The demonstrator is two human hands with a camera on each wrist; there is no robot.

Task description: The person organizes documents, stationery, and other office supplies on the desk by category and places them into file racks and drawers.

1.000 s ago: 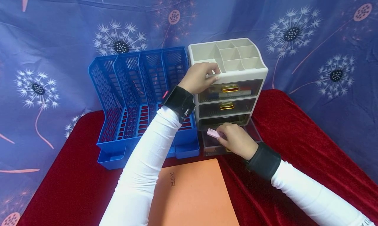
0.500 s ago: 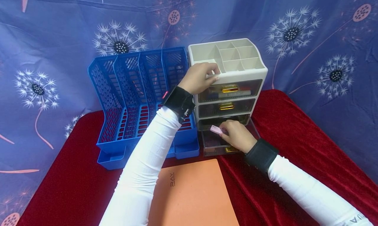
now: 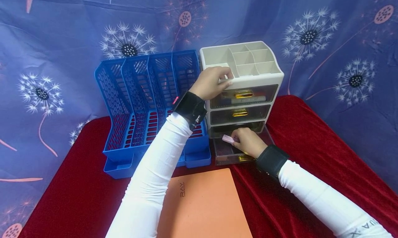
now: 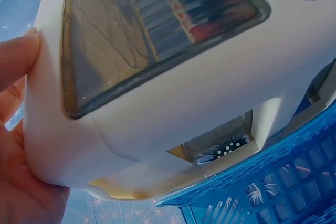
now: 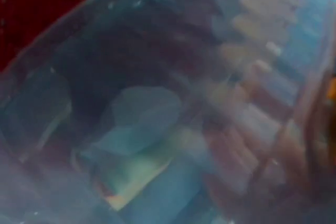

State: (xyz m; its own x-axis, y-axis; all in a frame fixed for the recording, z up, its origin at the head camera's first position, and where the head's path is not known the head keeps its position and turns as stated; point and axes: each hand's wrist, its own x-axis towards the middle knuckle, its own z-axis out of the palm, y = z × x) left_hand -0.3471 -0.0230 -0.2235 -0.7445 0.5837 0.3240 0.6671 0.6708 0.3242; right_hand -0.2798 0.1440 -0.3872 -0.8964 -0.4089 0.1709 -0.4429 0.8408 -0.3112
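Observation:
A white desktop drawer organizer (image 3: 256, 79) stands at the back right. My left hand (image 3: 212, 82) grips its top front edge, with the thumb on the front and fingers over the rim. In the left wrist view that hand (image 4: 23, 177) wraps the white casing beside a smoky drawer front (image 4: 110, 51). The see-through bottom drawer (image 3: 225, 159) is pulled out. Above it my right hand (image 3: 249, 143) pinches a small pink eraser (image 3: 228, 139) between thumb and fingers, its free end pointing left. The right wrist view is blurred, seen through the drawer's clear plastic (image 5: 142, 124).
A blue file rack (image 3: 149, 93) with several slots stands left of the organizer, right against it. An orange folder (image 3: 205, 203) lies in front on the red cloth (image 3: 62, 196). The upper drawers have gold handles (image 3: 243, 94); a marker (image 3: 248, 100) shows inside the top one.
My right hand has shifted slightly right and inward over the drawer with the eraser, and its forearm has swung a little left. The left hand keeps its grip.

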